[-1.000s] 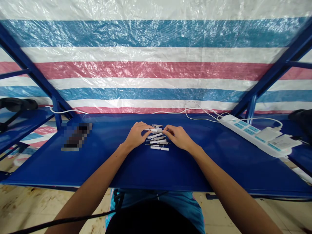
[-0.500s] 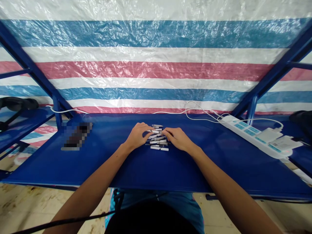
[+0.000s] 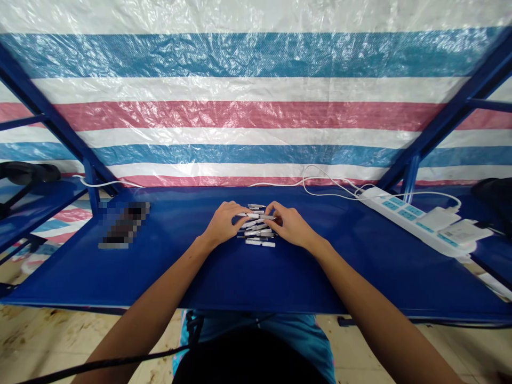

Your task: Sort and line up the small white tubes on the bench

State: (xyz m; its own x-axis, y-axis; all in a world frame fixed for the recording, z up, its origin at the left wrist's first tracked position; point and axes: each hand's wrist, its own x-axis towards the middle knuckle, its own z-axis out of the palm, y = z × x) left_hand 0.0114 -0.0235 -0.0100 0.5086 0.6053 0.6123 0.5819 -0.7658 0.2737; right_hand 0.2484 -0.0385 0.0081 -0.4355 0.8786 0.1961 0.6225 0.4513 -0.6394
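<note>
Several white and grey pens (image 3: 260, 244) lie in a loose pile on the blue table (image 3: 256, 282), most of them lengthwise from left to right. At the pile's left side, my left hand (image 3: 225, 223) pinches the end of a white pen (image 3: 252, 215) between thumb and fingers. Across from it, my right hand (image 3: 288, 224) is closed on a greyish pen (image 3: 267, 217) at the upper right of the pile. The two pens sit almost end to end, and whether they touch is too small to tell.
A white power strip (image 3: 412, 218) with plugged-in chargers (image 3: 464, 233) lies on the right. White cable (image 3: 328, 193) loops along the back edge. A blurred-out dark object (image 3: 125, 225) rests on the left. Blue metal posts (image 3: 91, 181) stand at both sides before a striped sheet (image 3: 256, 114).
My right thumb and fingers have parted slightly and now hold a greyish pen that shows between them. My left hand keeps its pinch on the white pen. The view has shifted slightly.
</note>
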